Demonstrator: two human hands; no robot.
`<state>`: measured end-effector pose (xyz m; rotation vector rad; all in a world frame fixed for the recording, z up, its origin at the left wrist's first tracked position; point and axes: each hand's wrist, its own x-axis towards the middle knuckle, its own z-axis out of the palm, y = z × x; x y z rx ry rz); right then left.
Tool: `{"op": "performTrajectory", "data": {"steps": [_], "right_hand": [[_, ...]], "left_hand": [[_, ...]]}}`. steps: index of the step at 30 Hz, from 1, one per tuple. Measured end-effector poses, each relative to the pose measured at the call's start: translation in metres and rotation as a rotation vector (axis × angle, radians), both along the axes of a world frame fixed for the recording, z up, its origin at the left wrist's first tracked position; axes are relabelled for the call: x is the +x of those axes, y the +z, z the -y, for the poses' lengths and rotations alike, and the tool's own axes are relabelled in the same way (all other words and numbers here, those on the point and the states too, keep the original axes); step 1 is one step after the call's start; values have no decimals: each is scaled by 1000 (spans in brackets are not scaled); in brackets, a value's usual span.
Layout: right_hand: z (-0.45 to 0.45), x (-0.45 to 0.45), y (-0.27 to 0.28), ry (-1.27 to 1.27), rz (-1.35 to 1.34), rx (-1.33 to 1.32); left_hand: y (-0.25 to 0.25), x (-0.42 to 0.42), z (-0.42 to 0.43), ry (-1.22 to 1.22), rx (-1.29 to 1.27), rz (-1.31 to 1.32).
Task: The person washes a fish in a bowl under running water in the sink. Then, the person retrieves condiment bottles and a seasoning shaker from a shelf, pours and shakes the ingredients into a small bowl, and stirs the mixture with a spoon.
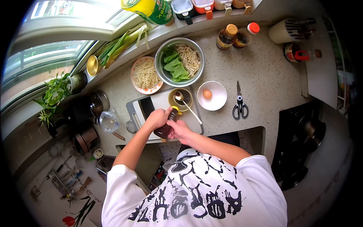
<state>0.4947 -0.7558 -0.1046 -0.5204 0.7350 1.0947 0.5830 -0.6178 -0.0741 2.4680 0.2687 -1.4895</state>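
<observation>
Both hands are on a dark bottle [163,130] with a yellow cap, tilted over the front edge of the cutting board [163,100]. My left hand [159,118] wraps round its upper part near the cap. The fingers of my right hand [179,129] close on its side. Just beyond the cap stands a small bowl [171,99] with a metal spoon [185,104] resting in it, handle over the board. A knife with a dark blade [146,106] lies on the board's left part. To the right, a white bowl [216,101] holds a brown egg [207,94].
Behind are a plate of noodles [147,75] and a metal bowl [201,56] of greens and mushrooms. Scissors [240,106] lie right, with sauce bottles [227,37] at the back. Green onions [121,45] line the sill; a stove [298,140] is far right.
</observation>
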Motion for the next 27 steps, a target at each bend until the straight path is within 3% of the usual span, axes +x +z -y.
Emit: {"op": "performTrajectory", "data": {"steps": [27], "right_hand": [[3,0,4,10,10,-19]], "left_hand": [[-4,-7,-1,51,-4,-15]]}}
